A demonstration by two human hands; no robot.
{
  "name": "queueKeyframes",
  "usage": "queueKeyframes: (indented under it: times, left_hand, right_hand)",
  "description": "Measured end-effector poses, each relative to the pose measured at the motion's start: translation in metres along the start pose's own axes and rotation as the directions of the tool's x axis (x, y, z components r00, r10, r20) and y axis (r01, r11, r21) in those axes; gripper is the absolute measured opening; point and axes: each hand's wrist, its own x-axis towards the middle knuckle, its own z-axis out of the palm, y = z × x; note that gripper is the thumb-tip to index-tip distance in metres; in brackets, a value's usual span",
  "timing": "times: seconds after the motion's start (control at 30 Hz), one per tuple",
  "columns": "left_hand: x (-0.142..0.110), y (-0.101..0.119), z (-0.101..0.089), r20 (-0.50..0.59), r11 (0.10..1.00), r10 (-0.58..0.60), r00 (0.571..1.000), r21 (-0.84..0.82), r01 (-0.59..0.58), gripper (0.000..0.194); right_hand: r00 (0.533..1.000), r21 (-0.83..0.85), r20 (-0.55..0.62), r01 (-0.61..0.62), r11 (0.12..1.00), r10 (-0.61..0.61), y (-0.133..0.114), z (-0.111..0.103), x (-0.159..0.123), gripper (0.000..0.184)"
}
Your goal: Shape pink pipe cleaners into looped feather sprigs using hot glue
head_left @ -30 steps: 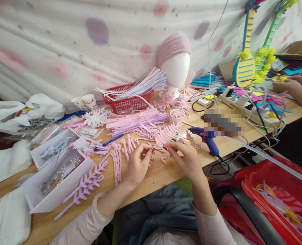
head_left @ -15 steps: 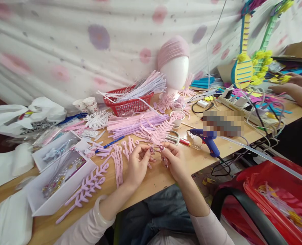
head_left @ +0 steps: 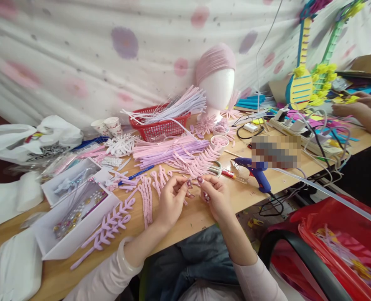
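My left hand (head_left: 173, 200) and my right hand (head_left: 216, 195) meet above the table's front part, thumbs and fingertips pinched close together. Between them runs a thin pink pipe cleaner (head_left: 194, 184), mostly covered by the fingers. Just beyond my fingers lie pink pipe cleaner sprigs (head_left: 193, 162), on and beside a bundle of straight pink and purple pipe cleaners (head_left: 160, 151). Looped pink twisted strands (head_left: 146, 200) rest left of my left hand, with purple leafy sprigs (head_left: 112, 223) farther left. Scissors (head_left: 217, 168) lie partly hidden behind my right hand.
A blue glue gun (head_left: 255, 171) and a red-handled tool (head_left: 228, 173) lie to the right. White boxes (head_left: 44, 242) of beads stand left. Behind are a red basket (head_left: 160, 130) and a foam head (head_left: 219, 90). Another person's hand (head_left: 354, 109) is at far right.
My fingers shift slightly on the pipe cleaner, the right fingertips curling a little. The whole view drifts slightly; the things on the table stay in place.
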Motion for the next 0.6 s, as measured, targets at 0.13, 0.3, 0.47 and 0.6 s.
queueKeyframes:
  times: [0.13, 0.3, 0.47, 0.6]
  left_hand:
    - [-0.001, 0.0017, 0.0003, -0.001, 1.0, 0.011, 1.0, 0.008, -0.011, 0.018]
    - [0.0001, 0.0019, 0.0006, -0.016, 1.0, 0.011, 1.0, 0.001, -0.011, 0.02]
    - [0.0008, 0.0013, 0.0004, -0.025, 1.0, 0.012, 1.0, -0.001, -0.012, 0.02]
    - [0.0006, 0.0046, 0.0005, -0.069, 0.998, 0.06, 0.996, 0.035, -0.058, 0.015]
  right_hand:
    - [1.0, 0.005, -0.009, 0.009, 1.0, -0.009, 0.0005, -0.0003, -0.0002, 0.027]
    - [1.0, -0.02, -0.01, 0.021, 1.0, -0.021, 0.0014, -0.0008, -0.0011, 0.028]
    - [1.0, -0.037, -0.004, 0.018, 0.999, -0.018, 0.0002, -0.0003, -0.0017, 0.029]
    - [0.999, -0.046, 0.011, 0.032, 0.998, -0.031, 0.0007, 0.001, -0.0031, 0.028]
